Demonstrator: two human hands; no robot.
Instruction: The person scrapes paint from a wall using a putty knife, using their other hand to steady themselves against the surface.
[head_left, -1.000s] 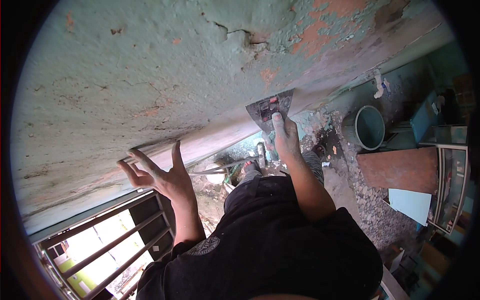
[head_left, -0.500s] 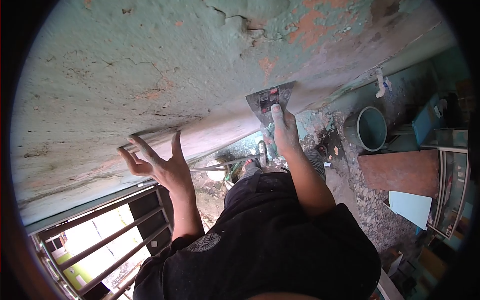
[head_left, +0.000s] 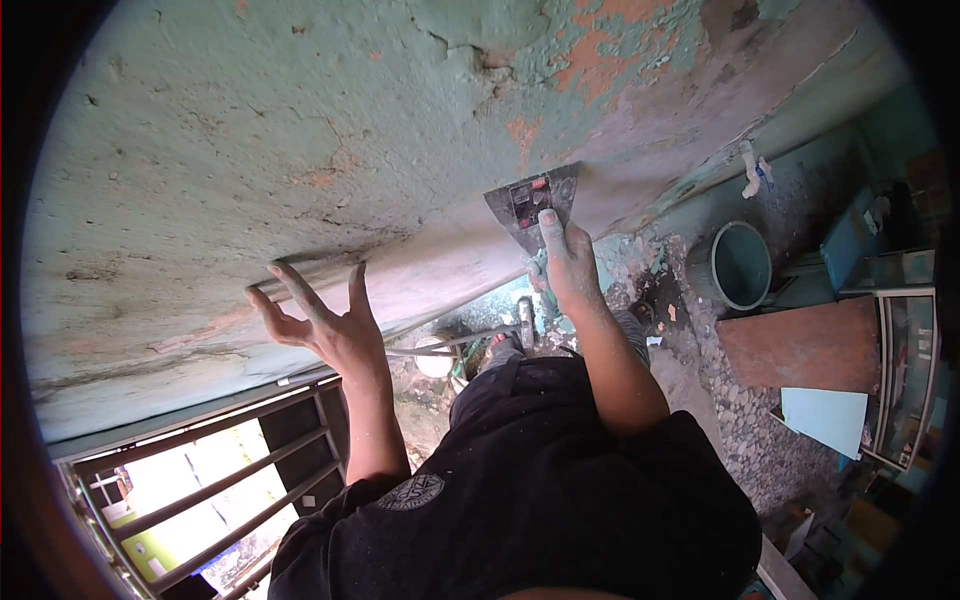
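Note:
A wide putty knife (head_left: 537,200) is gripped in my right hand (head_left: 569,265), thumb laid along the base of its blade. The blade's broad edge meets the green painted wall (head_left: 400,120). Dust coats that thumb, and the fingers behind the handle are partly hidden. To the left, my left hand (head_left: 330,325) has its fingers spread, fingertips at the wall surface beside a dark crack. Peeling paint leaves orange patches on the wall above the blade.
A grey bucket (head_left: 729,266) stands at the right near a white tap pipe (head_left: 749,170). Beyond it lie a brown board (head_left: 800,343) and a white sheet (head_left: 823,420). A barred window (head_left: 210,490) is at lower left. Paint flakes litter the floor.
My right hand and the putty knife have shifted slightly left in view. The left hand's fingers have moved slightly right along the wall. The camera view has also shifted a little.

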